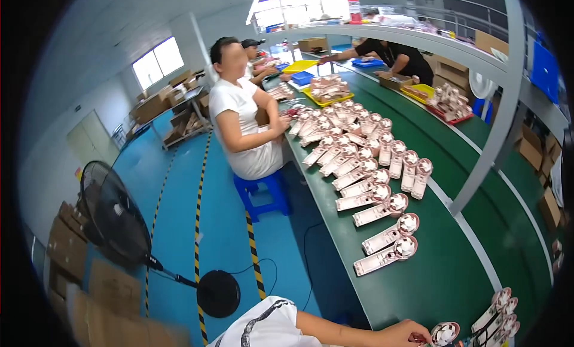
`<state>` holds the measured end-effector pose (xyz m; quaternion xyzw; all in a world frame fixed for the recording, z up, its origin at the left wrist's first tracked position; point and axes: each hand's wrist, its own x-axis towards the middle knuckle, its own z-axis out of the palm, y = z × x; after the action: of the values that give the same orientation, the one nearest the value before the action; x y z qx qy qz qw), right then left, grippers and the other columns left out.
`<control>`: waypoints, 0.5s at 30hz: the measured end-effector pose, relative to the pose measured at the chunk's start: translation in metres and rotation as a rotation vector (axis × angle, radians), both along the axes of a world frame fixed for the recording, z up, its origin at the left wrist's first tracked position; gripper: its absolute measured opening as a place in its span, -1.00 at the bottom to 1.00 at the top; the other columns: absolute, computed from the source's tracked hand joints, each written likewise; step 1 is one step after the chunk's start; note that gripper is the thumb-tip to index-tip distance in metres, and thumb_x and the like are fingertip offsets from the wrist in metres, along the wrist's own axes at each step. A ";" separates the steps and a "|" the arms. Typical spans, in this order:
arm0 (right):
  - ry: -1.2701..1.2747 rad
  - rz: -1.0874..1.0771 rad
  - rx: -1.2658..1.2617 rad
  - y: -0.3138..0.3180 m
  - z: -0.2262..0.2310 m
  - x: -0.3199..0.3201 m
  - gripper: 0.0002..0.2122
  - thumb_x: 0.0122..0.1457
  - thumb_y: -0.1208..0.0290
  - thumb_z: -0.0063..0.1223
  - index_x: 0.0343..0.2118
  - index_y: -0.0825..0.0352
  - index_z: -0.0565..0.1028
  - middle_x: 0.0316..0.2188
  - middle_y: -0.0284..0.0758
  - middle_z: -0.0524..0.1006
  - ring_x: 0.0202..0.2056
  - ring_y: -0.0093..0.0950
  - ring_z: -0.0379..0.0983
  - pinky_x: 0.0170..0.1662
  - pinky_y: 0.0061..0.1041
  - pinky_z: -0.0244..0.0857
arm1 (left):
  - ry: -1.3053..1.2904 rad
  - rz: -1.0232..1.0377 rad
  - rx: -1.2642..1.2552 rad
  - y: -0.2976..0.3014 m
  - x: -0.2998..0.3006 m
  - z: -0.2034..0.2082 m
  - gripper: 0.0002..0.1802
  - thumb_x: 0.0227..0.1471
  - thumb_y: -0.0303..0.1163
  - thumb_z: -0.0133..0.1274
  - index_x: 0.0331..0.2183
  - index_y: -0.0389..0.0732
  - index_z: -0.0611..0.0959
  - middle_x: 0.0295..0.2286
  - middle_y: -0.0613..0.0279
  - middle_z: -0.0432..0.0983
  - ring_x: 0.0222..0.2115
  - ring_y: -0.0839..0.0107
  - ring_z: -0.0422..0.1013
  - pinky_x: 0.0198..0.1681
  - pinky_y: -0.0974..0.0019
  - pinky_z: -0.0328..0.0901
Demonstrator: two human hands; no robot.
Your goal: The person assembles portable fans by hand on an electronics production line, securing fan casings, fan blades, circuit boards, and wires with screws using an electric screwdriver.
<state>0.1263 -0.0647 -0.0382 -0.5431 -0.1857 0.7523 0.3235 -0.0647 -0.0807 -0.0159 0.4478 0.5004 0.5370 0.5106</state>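
My left hand is low at the lower right, its forearm coming in from the lower edge under a white sleeve. The fingers are pinched together around a small dark-reddish bit that I cannot make out. Right beside the fingertips is the round head of a pink handheld fan with white blades; the frame's edge cuts off its lower part. Several more open fan bodies stand close together to its right. My right hand does not show. Farther up the green table, many pink fan halves lie in rows.
A person in white sits on a blue stool at the table's left side. Others work farther back. A grey post and shelf rise on the right. A black standing fan and cardboard boxes are at left.
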 end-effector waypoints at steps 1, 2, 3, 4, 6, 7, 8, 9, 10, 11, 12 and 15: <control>-0.111 0.094 0.140 0.000 0.003 -0.003 -0.64 0.27 0.11 0.04 -0.28 0.43 0.50 -0.63 -0.40 0.38 -0.64 -0.63 0.23 -0.60 -0.54 0.09 | 0.017 0.009 0.028 -0.002 -0.001 0.000 -0.79 0.00 -0.45 0.21 -0.24 -0.22 0.69 -0.35 0.20 0.65 -0.33 0.50 0.52 -0.23 0.39 0.41; -0.219 0.185 0.283 0.000 0.005 -0.004 -0.64 0.26 0.12 0.06 -0.27 0.42 0.51 -0.62 -0.38 0.40 -0.63 -0.62 0.24 -0.60 -0.55 0.09 | 0.035 0.015 0.055 -0.004 -0.002 -0.001 -0.79 0.00 -0.45 0.21 -0.24 -0.23 0.69 -0.36 0.20 0.65 -0.34 0.51 0.52 -0.24 0.39 0.41; -0.213 0.208 0.290 0.002 0.007 -0.003 -0.64 0.26 0.12 0.06 -0.27 0.42 0.51 -0.62 -0.38 0.40 -0.63 -0.62 0.24 -0.60 -0.55 0.09 | 0.038 0.039 0.059 -0.007 0.000 -0.001 -0.79 0.00 -0.45 0.21 -0.24 -0.23 0.69 -0.36 0.20 0.65 -0.34 0.51 0.52 -0.24 0.39 0.41; -0.249 0.208 0.286 0.001 0.008 -0.004 -0.65 0.26 0.13 0.06 -0.27 0.43 0.52 -0.60 -0.36 0.42 -0.62 -0.61 0.26 -0.60 -0.55 0.09 | 0.044 0.043 0.048 -0.011 -0.002 0.004 -0.79 0.00 -0.45 0.21 -0.25 -0.23 0.69 -0.37 0.19 0.65 -0.35 0.51 0.51 -0.25 0.39 0.40; -0.288 0.211 0.280 -0.004 0.013 -0.006 -0.65 0.26 0.14 0.07 -0.26 0.43 0.52 -0.58 -0.34 0.44 -0.61 -0.61 0.27 -0.60 -0.56 0.09 | 0.046 0.048 0.034 -0.017 -0.003 0.005 -0.80 0.00 -0.45 0.21 -0.25 -0.23 0.69 -0.37 0.19 0.65 -0.36 0.52 0.51 -0.26 0.40 0.40; -0.242 0.177 0.274 -0.006 0.018 -0.010 -0.67 0.26 0.15 0.07 -0.25 0.42 0.52 -0.57 -0.34 0.45 -0.61 -0.61 0.27 -0.60 -0.57 0.09 | 0.027 0.055 0.053 -0.017 -0.001 0.006 -0.79 0.00 -0.45 0.21 -0.25 -0.23 0.70 -0.38 0.19 0.65 -0.36 0.52 0.51 -0.26 0.40 0.40; -0.199 0.137 0.264 -0.009 0.023 -0.013 -0.68 0.26 0.16 0.07 -0.24 0.40 0.52 -0.57 -0.34 0.45 -0.61 -0.61 0.27 -0.60 -0.57 0.09 | 0.004 0.055 0.069 -0.018 0.001 0.006 -0.79 0.00 -0.45 0.21 -0.25 -0.23 0.70 -0.38 0.19 0.65 -0.36 0.52 0.50 -0.25 0.40 0.40; -0.202 0.127 0.258 -0.015 0.029 -0.016 -0.68 0.26 0.16 0.07 -0.24 0.40 0.52 -0.57 -0.34 0.45 -0.61 -0.61 0.27 -0.60 -0.57 0.09 | 0.002 0.045 0.064 -0.019 0.002 0.005 -0.79 0.00 -0.45 0.21 -0.25 -0.23 0.70 -0.38 0.19 0.65 -0.36 0.52 0.50 -0.25 0.40 0.40; -0.196 0.091 0.297 -0.017 0.036 -0.019 -0.70 0.26 0.17 0.07 -0.23 0.37 0.53 -0.56 -0.36 0.45 -0.61 -0.63 0.26 -0.60 -0.59 0.08 | 0.023 0.012 0.042 -0.015 0.002 0.006 -0.78 0.00 -0.44 0.21 -0.23 -0.24 0.70 -0.37 0.18 0.65 -0.36 0.51 0.51 -0.24 0.38 0.40; -0.198 0.042 0.332 -0.021 0.039 -0.018 -0.73 0.26 0.19 0.07 -0.22 0.34 0.54 -0.55 -0.38 0.46 -0.61 -0.66 0.25 -0.60 -0.61 0.08 | 0.039 -0.036 0.019 -0.011 0.004 0.006 -0.76 0.01 -0.44 0.21 -0.21 -0.24 0.69 -0.36 0.16 0.65 -0.35 0.49 0.51 -0.23 0.36 0.40; 0.048 0.036 0.184 -0.009 0.007 0.000 -0.74 0.26 0.22 0.08 -0.18 0.32 0.52 -0.54 -0.40 0.46 -0.61 -0.69 0.24 -0.60 -0.63 0.08 | -0.005 -0.100 0.056 -0.003 -0.001 -0.009 -0.71 0.02 -0.46 0.17 -0.15 -0.23 0.67 -0.30 0.20 0.63 -0.29 0.49 0.50 -0.18 0.37 0.39; 0.025 -0.041 0.149 -0.012 -0.014 0.006 -0.66 0.19 0.44 0.14 0.03 0.32 0.42 -0.47 -0.50 0.46 -0.61 -0.74 0.19 -0.60 -0.66 0.11 | -0.101 -0.105 -0.071 -0.004 0.006 -0.024 -0.66 0.06 -0.44 0.14 -0.07 -0.22 0.63 -0.25 0.22 0.61 -0.22 0.52 0.47 -0.12 0.38 0.38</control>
<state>0.1319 -0.0772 -0.0522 -0.5117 -0.2260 0.7365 0.3804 -0.0582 -0.0844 -0.0404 0.4274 0.4686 0.5134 0.5781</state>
